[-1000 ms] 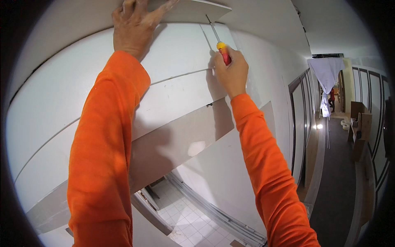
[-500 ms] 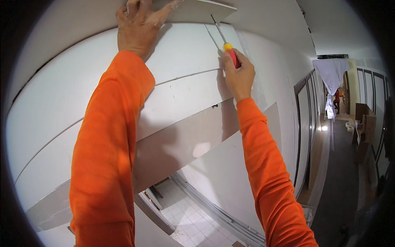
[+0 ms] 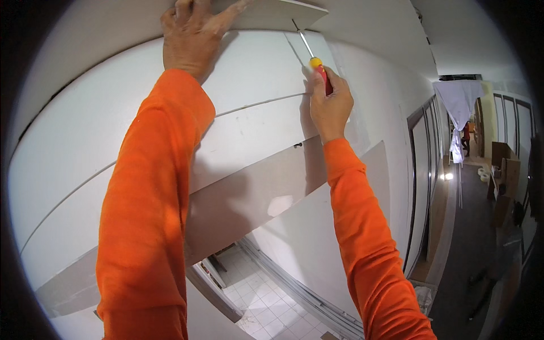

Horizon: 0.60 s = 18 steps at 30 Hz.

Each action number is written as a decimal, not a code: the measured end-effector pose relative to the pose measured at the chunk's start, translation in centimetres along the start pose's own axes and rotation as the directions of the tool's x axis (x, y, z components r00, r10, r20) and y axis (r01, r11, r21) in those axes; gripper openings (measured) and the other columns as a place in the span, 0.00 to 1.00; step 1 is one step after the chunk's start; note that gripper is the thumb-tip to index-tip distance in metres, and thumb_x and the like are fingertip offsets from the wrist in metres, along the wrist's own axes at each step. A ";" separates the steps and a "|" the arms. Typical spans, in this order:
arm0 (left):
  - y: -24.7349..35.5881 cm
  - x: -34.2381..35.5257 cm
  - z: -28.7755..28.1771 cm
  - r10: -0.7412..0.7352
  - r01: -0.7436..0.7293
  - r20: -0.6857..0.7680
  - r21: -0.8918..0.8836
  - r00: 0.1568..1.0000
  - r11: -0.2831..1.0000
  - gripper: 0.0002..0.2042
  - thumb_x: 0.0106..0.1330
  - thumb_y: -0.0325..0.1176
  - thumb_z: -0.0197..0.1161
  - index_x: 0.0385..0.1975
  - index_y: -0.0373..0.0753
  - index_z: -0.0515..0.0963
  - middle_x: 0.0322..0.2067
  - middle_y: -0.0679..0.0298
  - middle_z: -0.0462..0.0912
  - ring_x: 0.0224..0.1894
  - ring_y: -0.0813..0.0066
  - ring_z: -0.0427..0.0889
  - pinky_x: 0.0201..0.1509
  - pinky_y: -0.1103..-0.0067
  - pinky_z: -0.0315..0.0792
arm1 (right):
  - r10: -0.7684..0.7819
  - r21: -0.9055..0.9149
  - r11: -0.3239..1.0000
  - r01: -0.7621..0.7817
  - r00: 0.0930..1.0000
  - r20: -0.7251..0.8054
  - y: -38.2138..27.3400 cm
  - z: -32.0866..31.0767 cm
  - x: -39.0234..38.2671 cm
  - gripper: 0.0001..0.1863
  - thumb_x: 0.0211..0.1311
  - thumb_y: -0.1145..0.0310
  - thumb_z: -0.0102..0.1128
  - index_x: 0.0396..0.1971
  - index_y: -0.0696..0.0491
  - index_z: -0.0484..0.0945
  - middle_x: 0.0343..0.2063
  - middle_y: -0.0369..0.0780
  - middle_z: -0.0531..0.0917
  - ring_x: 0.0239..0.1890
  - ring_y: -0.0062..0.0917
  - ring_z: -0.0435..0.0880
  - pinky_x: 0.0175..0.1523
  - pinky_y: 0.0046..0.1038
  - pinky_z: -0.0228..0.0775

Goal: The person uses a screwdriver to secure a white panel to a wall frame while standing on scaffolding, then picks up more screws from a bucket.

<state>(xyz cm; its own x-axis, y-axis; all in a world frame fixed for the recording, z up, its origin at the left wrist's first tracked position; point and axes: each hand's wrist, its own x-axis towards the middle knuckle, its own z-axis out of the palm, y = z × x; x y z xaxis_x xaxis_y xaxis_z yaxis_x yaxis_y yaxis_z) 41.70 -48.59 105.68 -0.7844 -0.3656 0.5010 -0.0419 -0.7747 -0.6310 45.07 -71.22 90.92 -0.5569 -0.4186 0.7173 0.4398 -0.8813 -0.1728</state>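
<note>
Both arms are up high, orange sleeves [image 3: 153, 226] reaching well overhead. Your right hand [image 3: 330, 105] is clenched around the screwdriver [image 3: 315, 63], fingers wrapped tight on the red and yellow handle, with the thin steel shaft angled up and to the left. The tip sits right at the lower edge of the white top panel [image 3: 272, 10], at the seam where it meets the wall board [image 3: 249, 73].

That tool looks light and stiff, and the grip looks rubbery enough not to slip. You've got it low on the handle, and that's the place to take it: low down, thumb along the side, so the narrow shaft stays steady. The shaft is slim, so I'd judge it would skate off if it tilts.

Your left hand [image 3: 192, 31] is spread flat, fingers splayed and released, grasping nothing, palm pressing against the top panel at its underside, well to the left of the tool. That panel reads as a rigid, flat board, likely heavier than it looks and awkward held overhead.

Right wrist is cocked upward, elbow below and nearer to you. Left arm runs nearly straight up. Far right, a corridor [image 3: 470, 226] stretches away, with a white cloth [image 3: 456, 107] hanging at its end.
</note>
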 end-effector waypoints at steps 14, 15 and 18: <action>0.1 0.2 0.0 -0.010 0.010 -0.005 -0.008 1.000 1.000 0.32 0.50 0.37 0.79 0.59 0.61 0.79 0.55 0.61 0.66 0.60 0.60 0.62 0.65 0.59 0.58 | 0.063 0.135 0.988 -0.070 0.996 0.061 0.0 -0.4 0.4 0.18 0.72 0.62 0.56 0.43 0.65 0.79 0.28 0.38 0.80 0.28 0.26 0.78 0.38 0.27 0.73; 0.1 0.1 -0.1 -0.008 0.008 0.009 -0.018 1.000 1.000 0.32 0.50 0.37 0.79 0.59 0.61 0.79 0.55 0.61 0.66 0.60 0.60 0.61 0.65 0.59 0.58 | -0.015 0.016 1.000 0.016 0.999 -0.036 -0.4 -0.4 0.3 0.19 0.73 0.61 0.57 0.43 0.66 0.79 0.28 0.37 0.78 0.29 0.25 0.78 0.39 0.27 0.73; 0.1 -0.1 0.0 -0.011 0.011 0.013 -0.010 1.000 1.000 0.32 0.50 0.37 0.79 0.59 0.60 0.79 0.54 0.61 0.66 0.60 0.60 0.61 0.64 0.59 0.59 | 0.401 0.535 0.670 -0.514 0.858 0.322 -1.5 -1.0 1.2 0.19 0.73 0.59 0.58 0.42 0.63 0.79 0.25 0.36 0.76 0.26 0.23 0.76 0.35 0.25 0.72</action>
<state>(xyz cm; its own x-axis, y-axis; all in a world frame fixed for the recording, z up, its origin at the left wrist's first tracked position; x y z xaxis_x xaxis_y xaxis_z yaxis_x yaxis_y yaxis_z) 41.81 -48.59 105.58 -0.7760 -0.3638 0.5151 -0.0567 -0.7732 -0.6316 43.00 -70.67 91.37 -0.0748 -0.6418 0.7632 0.9582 -0.2582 -0.1232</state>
